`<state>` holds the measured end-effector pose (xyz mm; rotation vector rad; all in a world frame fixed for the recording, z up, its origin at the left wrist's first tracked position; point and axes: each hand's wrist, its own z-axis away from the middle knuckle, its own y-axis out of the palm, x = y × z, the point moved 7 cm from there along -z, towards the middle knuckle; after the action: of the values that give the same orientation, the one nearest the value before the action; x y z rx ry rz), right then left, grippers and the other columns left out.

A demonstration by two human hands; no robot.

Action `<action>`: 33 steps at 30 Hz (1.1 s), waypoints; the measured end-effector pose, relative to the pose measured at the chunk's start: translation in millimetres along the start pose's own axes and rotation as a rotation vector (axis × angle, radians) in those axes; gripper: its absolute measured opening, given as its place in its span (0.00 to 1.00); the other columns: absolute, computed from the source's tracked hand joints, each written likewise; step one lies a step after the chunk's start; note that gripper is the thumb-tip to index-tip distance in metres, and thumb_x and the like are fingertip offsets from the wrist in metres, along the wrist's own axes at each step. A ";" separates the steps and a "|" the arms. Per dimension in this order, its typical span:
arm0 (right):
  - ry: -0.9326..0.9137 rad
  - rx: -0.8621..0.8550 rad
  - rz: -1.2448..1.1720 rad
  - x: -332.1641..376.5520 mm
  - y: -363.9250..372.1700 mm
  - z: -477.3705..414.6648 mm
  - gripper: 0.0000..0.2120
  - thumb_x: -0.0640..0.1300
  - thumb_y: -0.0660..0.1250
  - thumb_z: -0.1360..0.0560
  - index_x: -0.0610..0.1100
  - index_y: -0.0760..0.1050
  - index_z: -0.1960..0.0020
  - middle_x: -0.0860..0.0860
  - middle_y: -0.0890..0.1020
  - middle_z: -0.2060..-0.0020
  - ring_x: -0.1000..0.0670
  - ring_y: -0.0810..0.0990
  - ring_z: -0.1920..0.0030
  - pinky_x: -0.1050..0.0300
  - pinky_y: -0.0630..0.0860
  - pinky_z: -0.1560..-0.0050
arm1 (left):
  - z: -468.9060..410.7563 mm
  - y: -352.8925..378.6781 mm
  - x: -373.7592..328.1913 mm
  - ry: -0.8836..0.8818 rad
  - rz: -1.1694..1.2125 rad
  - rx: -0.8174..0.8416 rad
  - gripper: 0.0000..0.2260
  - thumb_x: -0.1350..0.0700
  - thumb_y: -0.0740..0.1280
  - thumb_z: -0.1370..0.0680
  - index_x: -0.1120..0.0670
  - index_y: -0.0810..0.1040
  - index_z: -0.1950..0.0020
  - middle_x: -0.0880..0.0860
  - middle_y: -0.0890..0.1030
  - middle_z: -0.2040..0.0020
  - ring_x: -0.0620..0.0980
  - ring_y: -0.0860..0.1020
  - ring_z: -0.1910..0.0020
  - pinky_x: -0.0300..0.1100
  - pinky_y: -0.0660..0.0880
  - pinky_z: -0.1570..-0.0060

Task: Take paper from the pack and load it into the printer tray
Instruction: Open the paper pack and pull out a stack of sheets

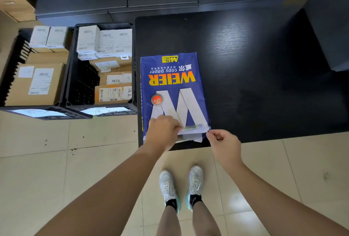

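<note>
Bare forearms (105, 188) with no sleeves, bare lower legs (200, 220), short black socks (171, 203) and pale grey lace-up trainers (167, 184) with turquoise soles

Glossy blue paper pack (173, 92), dark wood-grain table (255, 56), cardboard boxes (35, 82)

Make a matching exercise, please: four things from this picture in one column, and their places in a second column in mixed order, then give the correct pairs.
Things:
1. paper pack
2. left hand
3. right hand
4. crates with boxes

Places:
A. on the floor, left of the table
B. pinching the near right corner of the wrapper
C. lying on the near left corner of the black table
D. gripping the torn near end of the pack, left part

Pairs: 1-C, 2-D, 3-B, 4-A
</note>
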<state>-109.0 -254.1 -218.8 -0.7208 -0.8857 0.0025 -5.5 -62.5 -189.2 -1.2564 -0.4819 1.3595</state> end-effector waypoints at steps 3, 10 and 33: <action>0.002 -0.015 -0.008 4.0 -0.5 -1.9 0.04 0.44 0.72 0.25 0.46 0.85 0.54 0.57 0.83 0.66 0.58 0.81 0.63 0.65 0.73 0.60 | -8.2 -4.2 7.0 -0.120 0.226 0.052 0.09 0.57 0.65 0.24 0.51 0.85 0.56 0.49 0.85 0.54 0.53 0.80 0.52 0.51 0.77 0.49; -0.031 -0.048 0.039 12.1 0.7 -3.5 0.07 0.44 0.71 0.25 0.42 0.87 0.52 0.50 0.86 0.66 0.48 0.84 0.61 0.54 0.79 0.54 | -10.0 -1.3 10.5 -0.179 0.377 0.095 0.08 0.60 0.67 0.24 0.54 0.86 0.56 0.53 0.85 0.56 0.55 0.81 0.56 0.51 0.81 0.54; 0.215 0.117 -0.025 -12.3 14.6 6.6 0.14 0.44 0.63 0.24 0.35 0.74 0.64 0.48 0.71 0.73 0.49 0.65 0.71 0.57 0.65 0.69 | -3.9 -3.3 8.1 -0.147 0.330 0.110 0.08 0.57 0.67 0.23 0.51 0.87 0.55 0.48 0.84 0.52 0.52 0.80 0.50 0.54 0.78 0.46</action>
<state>-117.5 -242.6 -233.2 -0.5883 -0.6829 -0.0444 1.3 -56.0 -190.8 -1.1852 -0.3028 1.7410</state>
